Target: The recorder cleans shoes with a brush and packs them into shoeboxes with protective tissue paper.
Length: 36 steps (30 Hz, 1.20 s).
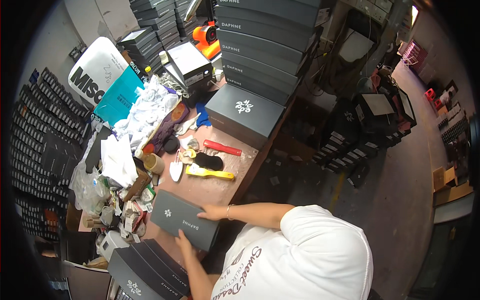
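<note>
- Head view: the grey shoebox [184, 220] lay slantwise on the table [220, 190], long axis running upper-left to lower-right.
- Right hand [212, 213] pressed flat on its far edge; left hand [183, 245] on its near edge (neither grip closed).

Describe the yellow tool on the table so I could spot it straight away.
Start at the reddish worktable and the big dark grey box lying flat on it. Just nearer the person lies a red tool, then a black pad. The yellow shoehorn lies beyond that, the only bright yellow thing there.
</note>
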Available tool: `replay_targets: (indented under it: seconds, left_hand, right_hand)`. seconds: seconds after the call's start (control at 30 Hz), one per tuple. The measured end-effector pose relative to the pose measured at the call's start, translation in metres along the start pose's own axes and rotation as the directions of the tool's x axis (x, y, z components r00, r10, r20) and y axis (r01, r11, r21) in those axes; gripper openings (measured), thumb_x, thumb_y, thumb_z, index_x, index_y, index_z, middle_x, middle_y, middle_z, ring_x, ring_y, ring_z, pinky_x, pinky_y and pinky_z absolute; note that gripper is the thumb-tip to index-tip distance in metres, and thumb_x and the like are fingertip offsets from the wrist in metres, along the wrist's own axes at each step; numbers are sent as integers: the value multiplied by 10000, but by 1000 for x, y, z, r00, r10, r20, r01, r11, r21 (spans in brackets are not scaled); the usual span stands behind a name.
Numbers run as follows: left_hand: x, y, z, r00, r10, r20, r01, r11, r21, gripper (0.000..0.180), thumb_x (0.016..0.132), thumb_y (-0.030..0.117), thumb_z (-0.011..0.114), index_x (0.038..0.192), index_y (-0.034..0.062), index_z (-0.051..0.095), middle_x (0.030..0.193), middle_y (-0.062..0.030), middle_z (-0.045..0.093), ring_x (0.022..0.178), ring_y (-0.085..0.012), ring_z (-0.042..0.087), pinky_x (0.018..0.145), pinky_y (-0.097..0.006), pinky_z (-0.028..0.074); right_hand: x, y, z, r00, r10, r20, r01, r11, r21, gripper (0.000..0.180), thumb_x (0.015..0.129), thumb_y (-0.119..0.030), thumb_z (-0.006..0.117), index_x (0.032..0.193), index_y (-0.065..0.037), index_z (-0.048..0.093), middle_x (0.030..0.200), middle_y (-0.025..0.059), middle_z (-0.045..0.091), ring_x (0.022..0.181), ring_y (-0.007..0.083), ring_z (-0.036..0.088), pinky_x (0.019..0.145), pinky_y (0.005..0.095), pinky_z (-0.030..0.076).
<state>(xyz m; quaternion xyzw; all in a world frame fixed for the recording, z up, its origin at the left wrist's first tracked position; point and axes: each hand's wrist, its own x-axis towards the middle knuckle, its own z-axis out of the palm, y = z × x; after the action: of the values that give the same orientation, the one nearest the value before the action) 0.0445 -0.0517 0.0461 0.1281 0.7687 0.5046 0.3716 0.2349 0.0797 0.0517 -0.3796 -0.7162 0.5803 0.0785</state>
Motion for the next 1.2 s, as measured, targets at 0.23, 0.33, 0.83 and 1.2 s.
replay_targets:
  seconds: [0.23, 0.33, 0.83, 1.2]
  left_hand:
    - [-4, 58, 15, 916, -253, 312, 397, 687, -609, 531, 878, 243, 630, 1302, -18, 444, 1300, -160, 488, 1165, -268, 491, 995, -380, 405]
    - [-14, 76, 16, 998, -38, 42, 47, 972, -231, 600, 895, 305, 611, 1362, 0, 390, 1369, -186, 429, 1250, -282, 423, 1033, -358, 353]
    - [-33, 143, -46, 746, 640, -183, -358, 618, 700, 414, 832, 191, 667, 1199, 28, 566, 1190, -160, 568, 1140, -332, 512, 1019, -452, 347]
    - [1, 139, -70, 887, 449, 105, -450, 796, 405, 371, 880, 230, 613, 1184, 19, 585, 1180, -181, 588, 1130, -333, 538, 1019, -411, 361]
  right_hand:
    - [-12, -66, -107, 798, 288, 529, -560, 677, 478, 737, 781, -536, 689, 1234, 4, 473, 1002, 97, 575, 810, 159, 576, 626, 284, 482]
    - [6, -67, -105, 938, 208, 277, -306, 874, 378, 508, 835, -447, 667, 1093, -37, 514, 939, 58, 568, 751, 100, 510, 605, 248, 443]
    - [96, -61, -72, 885, -373, 280, 420, 378, -825, 680, 801, -261, 652, 1372, -32, 362, 908, 136, 647, 930, 295, 597, 965, 577, 317]
    - [100, -99, -119, 966, -235, -112, 167, 889, -426, 477, 779, -103, 553, 1246, -14, 511, 757, 237, 635, 751, 399, 633, 681, 433, 507]
